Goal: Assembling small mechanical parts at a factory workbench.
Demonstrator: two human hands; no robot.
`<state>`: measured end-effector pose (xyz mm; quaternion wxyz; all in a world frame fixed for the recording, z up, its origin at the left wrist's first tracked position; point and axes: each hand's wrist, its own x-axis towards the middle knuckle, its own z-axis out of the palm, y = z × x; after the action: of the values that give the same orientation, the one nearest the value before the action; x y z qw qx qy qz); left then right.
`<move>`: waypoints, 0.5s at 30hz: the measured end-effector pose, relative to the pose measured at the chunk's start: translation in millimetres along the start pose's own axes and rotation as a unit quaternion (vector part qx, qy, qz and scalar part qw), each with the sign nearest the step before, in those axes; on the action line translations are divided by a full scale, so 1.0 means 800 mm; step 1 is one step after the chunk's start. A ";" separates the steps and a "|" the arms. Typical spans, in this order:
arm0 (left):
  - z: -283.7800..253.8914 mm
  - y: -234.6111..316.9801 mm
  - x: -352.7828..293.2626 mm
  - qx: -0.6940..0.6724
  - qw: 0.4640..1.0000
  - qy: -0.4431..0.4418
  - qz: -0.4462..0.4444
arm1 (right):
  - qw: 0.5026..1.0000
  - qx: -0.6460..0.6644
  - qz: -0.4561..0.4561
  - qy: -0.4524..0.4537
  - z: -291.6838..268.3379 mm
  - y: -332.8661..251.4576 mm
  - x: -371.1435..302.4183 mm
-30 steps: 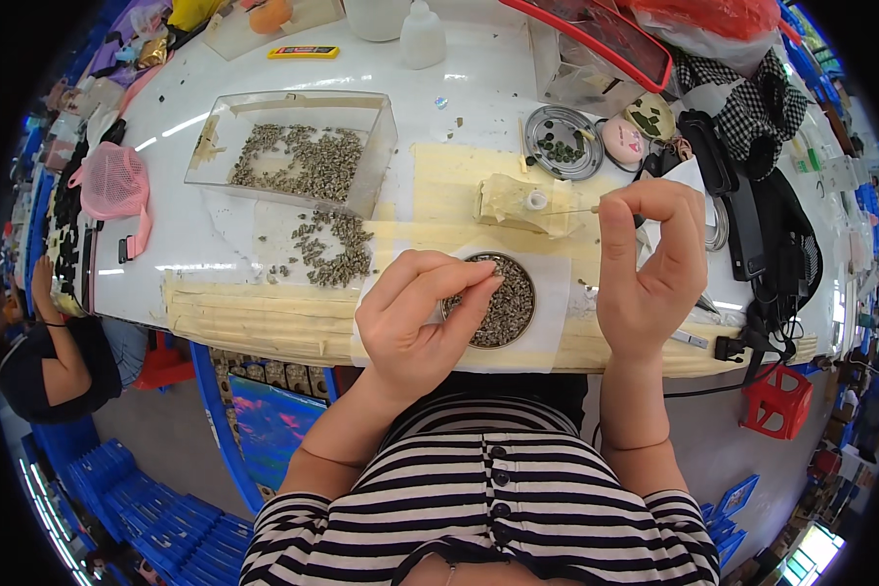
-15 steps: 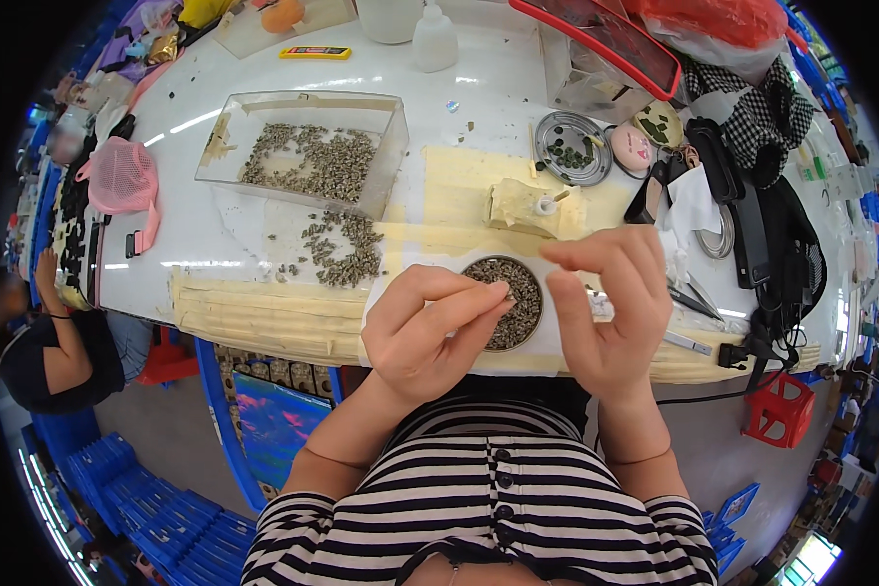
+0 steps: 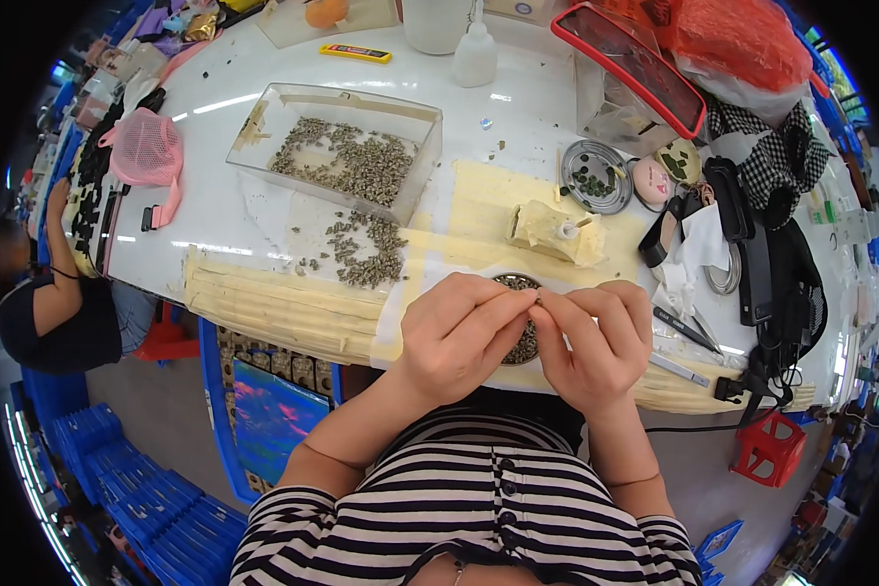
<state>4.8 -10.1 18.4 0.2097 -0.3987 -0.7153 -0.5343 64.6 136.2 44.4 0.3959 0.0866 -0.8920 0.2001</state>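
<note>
My left hand (image 3: 466, 339) and my right hand (image 3: 596, 344) meet in front of me, fingertips together, both closed in a pinch. Whatever lies between the fingertips is too small to make out. Just beneath them is a round tin (image 3: 514, 275) of tiny grey metal parts (image 3: 524, 351), partly hidden by my fingers. Farther left, a clear plastic box (image 3: 254, 156) holds many more such parts, and a loose pile (image 3: 366, 256) of them lies beside its near side. A tape-wrapped block (image 3: 547, 234) with a small white nozzle stands beyond my right hand.
A round dish (image 3: 612, 199) with dark green bits lies at the right, near tweezers (image 3: 689, 330) and black straps (image 3: 750, 259). At the back stand a white squeeze bottle (image 3: 475, 57) and a red-framed phone (image 3: 645, 73). A pink mesh pouch (image 3: 146, 148) lies left; another person sits there.
My right hand has come left and closed from an open, spread-finger pose, meeting my left fingertips over the tin. The whole view has shifted slightly.
</note>
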 end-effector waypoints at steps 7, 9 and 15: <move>-0.007 0.000 0.003 -0.083 0.996 -0.025 -0.007 | 0.938 0.282 0.190 -0.074 -0.008 0.008 -0.008; -0.011 0.001 0.003 -0.111 0.993 -0.034 -0.011 | 0.854 0.411 0.299 -0.115 -0.012 0.004 -0.011; -0.006 0.001 0.003 -0.082 0.996 -0.027 -0.008 | 0.936 0.290 0.192 -0.049 -0.003 0.003 -0.019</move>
<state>3.5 -13.6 22.8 0.1530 -0.4231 -0.6776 -0.5818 75.4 139.6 33.7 0.2638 0.0344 -0.8130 0.5179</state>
